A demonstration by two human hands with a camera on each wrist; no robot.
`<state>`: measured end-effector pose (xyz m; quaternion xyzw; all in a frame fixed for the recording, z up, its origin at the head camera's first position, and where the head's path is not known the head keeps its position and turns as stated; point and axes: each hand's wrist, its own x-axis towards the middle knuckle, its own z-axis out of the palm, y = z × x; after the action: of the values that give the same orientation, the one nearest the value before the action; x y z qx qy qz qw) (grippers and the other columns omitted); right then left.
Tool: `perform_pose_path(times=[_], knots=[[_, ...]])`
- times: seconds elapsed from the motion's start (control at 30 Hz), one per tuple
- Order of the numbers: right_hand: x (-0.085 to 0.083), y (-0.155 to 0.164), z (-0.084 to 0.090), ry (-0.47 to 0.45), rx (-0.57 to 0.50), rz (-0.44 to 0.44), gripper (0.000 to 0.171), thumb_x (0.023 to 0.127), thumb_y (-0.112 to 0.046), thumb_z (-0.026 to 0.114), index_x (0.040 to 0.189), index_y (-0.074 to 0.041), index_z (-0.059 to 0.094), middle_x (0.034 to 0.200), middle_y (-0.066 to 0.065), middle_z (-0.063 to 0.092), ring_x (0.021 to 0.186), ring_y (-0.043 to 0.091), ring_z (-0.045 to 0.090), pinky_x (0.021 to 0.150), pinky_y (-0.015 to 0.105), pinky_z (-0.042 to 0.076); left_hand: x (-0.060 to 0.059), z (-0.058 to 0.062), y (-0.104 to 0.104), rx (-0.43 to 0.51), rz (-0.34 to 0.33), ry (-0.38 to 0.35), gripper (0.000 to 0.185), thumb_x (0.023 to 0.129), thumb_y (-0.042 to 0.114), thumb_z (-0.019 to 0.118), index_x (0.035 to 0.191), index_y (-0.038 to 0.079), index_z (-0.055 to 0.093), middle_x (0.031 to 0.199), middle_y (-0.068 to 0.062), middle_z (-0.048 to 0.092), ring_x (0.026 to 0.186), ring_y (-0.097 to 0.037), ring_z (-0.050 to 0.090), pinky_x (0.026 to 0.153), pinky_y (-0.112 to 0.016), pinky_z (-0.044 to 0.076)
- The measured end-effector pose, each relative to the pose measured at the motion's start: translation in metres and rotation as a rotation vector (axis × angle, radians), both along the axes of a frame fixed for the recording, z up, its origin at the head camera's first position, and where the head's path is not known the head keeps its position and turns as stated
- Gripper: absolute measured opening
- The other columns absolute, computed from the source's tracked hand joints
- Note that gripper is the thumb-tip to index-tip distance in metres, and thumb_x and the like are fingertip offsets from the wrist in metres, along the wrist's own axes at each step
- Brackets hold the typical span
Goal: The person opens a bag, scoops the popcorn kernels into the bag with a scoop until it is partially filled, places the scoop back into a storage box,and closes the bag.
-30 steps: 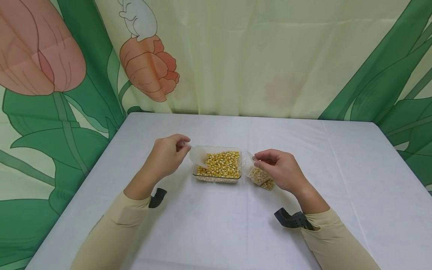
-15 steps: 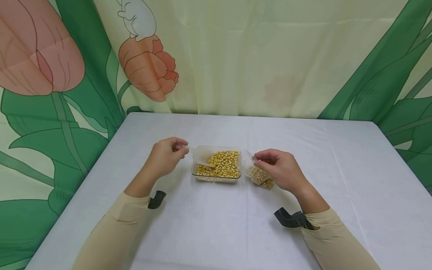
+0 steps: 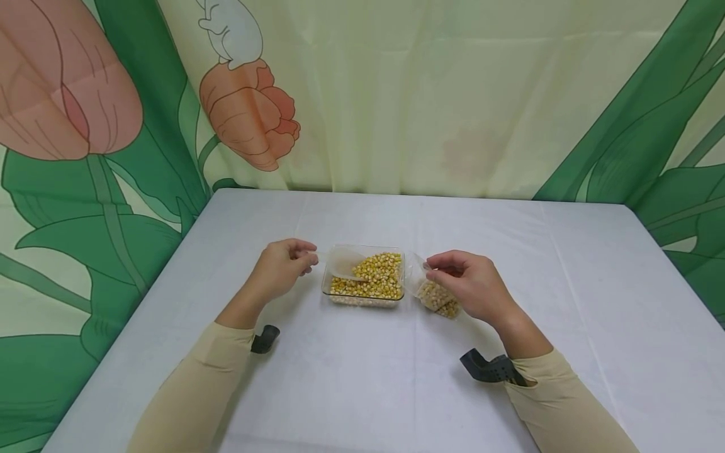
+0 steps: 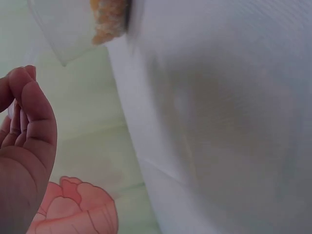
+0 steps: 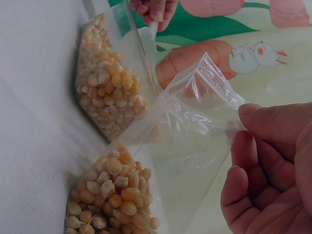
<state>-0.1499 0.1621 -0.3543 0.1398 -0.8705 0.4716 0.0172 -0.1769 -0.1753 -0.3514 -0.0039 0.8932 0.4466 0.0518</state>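
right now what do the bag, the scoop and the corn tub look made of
Bag: thin clear plastic film, glossy and creased; kernels show through.
Scoop: translucent, milky plastic by the look, matte.
Tub: clear rigid plastic, perhaps glass; its straight see-through walls show the corn inside.

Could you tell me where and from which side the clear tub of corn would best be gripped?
Probably the tub's near long wall, from the person's side. The scoop in the left hand fills its left end, and the bag in the right hand crowds its right.
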Motion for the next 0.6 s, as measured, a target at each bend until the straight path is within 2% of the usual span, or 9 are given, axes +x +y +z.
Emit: perform_pose_path(times=[0.23,0.43,0.6], knots=[[0.0,0.0,-0.001,-0.011,-0.011,-0.001,0.017,0.092,-0.004,0.071,0.108,0.001,0.072,0.103,0.01,0.072,0.089,0.023,0.065,0.073,0.022,0.054,-0.004,-0.013,-0.005,0.057,0.005,-0.077,0.029,0.101,0.016,0.061,0.124,-0.001,0.065,0.101,-0.011,0.07,0.087,-0.02,0.064,0.079,-0.036,0.054],[0.0,0.0,-0.001,-0.013,-0.011,-0.001,0.017,0.092,-0.004,0.071,0.108,0.0,0.072,0.104,0.011,0.073,0.09,0.023,0.066,0.073,0.021,0.054,-0.006,-0.013,-0.004,0.071,0.004,-0.113,0.028,0.1,0.019,0.064,0.123,0.002,0.066,0.102,-0.011,0.069,0.09,-0.023,0.063,0.08,-0.037,0.053],[0.0,0.0,-0.001,-0.02,-0.007,-0.003,0.016,0.092,-0.004,0.071,0.108,0.0,0.072,0.105,0.01,0.073,0.091,0.023,0.066,0.074,0.022,0.054,-0.009,-0.014,-0.003,0.094,-0.022,-0.132,0.029,0.099,0.019,0.066,0.123,0.002,0.067,0.103,-0.011,0.07,0.092,-0.024,0.065,0.085,-0.038,0.055]])
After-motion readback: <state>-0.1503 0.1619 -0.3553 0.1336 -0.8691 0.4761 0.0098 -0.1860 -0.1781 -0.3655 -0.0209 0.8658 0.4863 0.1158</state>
